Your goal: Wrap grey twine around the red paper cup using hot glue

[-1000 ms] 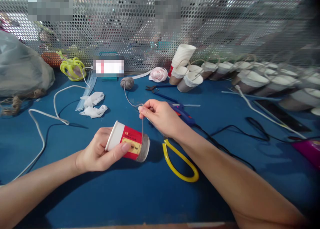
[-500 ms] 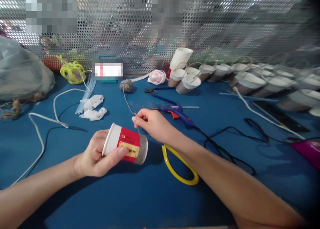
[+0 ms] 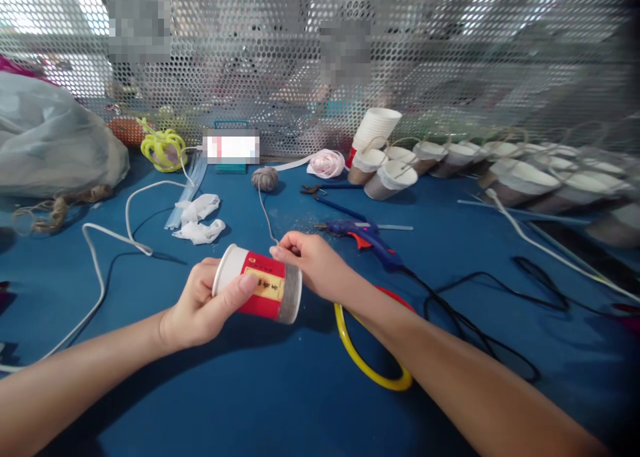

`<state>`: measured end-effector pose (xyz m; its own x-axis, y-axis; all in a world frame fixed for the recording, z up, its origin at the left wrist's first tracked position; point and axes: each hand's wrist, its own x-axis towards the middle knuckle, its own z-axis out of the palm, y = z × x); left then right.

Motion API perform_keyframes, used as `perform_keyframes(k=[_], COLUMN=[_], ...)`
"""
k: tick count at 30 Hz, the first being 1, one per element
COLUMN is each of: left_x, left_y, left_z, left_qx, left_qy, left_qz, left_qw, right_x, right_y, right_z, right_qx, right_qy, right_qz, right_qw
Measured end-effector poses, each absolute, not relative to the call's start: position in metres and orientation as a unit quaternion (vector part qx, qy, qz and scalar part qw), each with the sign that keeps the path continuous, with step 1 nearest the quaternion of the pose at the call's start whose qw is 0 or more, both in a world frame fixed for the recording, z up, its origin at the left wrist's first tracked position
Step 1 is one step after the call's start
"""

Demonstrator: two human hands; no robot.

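A red and white paper cup lies tilted on its side in the air, its mouth toward the left. My left hand is closed on it, thumb along the printed label and fingers at or inside the rim. Grey yarn is wound in a band round the cup's base end. From a small grey ball of yarn a strand runs down to my right hand, whose thumb and forefinger pinch it close to the wound band.
A blue glue gun and pliers lie beyond my right hand. A yellow loop handle sits under my right forearm. Several wrapped cups stand at the back right; white scraps and a white cord lie left.
The view has shifted slightly, so the table's things appear further right. My right hand has come down nearer the cup's base with the yarn; the cup is still held in my left hand.
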<state>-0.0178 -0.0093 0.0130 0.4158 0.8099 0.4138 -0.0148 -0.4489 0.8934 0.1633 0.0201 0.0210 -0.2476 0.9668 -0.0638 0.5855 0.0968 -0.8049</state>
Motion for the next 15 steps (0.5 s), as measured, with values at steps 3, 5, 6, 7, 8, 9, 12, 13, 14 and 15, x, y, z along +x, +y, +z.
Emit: perform_keyframes(k=[3, 5, 6, 7, 8, 9, 12, 13, 14, 15], left_x=[-0.0176, -0.0169, -0.0164, -0.0158, -0.0152, -0.0145, -0.0131, -0.013, -0.0129, -0.013], left_y=[-0.0107, -0.0112, -0.0113, -0.0112, -0.0111, -0.011, -0.0106, -0.0105, -0.0104, -0.0104], left_z=[0.0106, 0.0102, 0.0102, 0.0102, 0.0103, 0.0104, 0.0104, 0.0104, 0.0103, 0.0102], left_qx=[0.666, 0.638, 0.626, 0.614, 0.603, 0.594, 0.576, 0.572, 0.57, 0.568], left_qy=[0.306, 0.318, 0.321, 0.323, 0.322, 0.321, 0.317, 0.317, 0.319, 0.32], left_qz=[0.457, 0.451, 0.45, 0.45, 0.451, 0.453, 0.459, 0.461, 0.462, 0.463], left_qw=[0.504, 0.536, 0.551, 0.563, 0.574, 0.583, 0.597, 0.599, 0.601, 0.601], right_x=[0.1626, 0.1619, 0.1615, 0.1611, 0.1607, 0.1604, 0.1597, 0.1596, 0.1596, 0.1596], right_y=[0.0193, 0.0186, 0.0184, 0.0182, 0.0183, 0.0184, 0.019, 0.0192, 0.0193, 0.0194], right_z=[0.0192, 0.0192, 0.0193, 0.0195, 0.0195, 0.0195, 0.0187, 0.0183, 0.018, 0.0177], right_qx=[-0.56, -0.562, -0.563, -0.563, -0.563, -0.563, -0.564, -0.564, -0.564, -0.564], right_qy=[-0.698, -0.699, -0.699, -0.7, -0.7, -0.701, -0.703, -0.704, -0.704, -0.705], right_qz=[0.371, 0.368, 0.367, 0.366, 0.365, 0.364, 0.363, 0.362, 0.362, 0.361], right_qw=[0.249, 0.246, 0.245, 0.244, 0.243, 0.242, 0.237, 0.236, 0.235, 0.234])
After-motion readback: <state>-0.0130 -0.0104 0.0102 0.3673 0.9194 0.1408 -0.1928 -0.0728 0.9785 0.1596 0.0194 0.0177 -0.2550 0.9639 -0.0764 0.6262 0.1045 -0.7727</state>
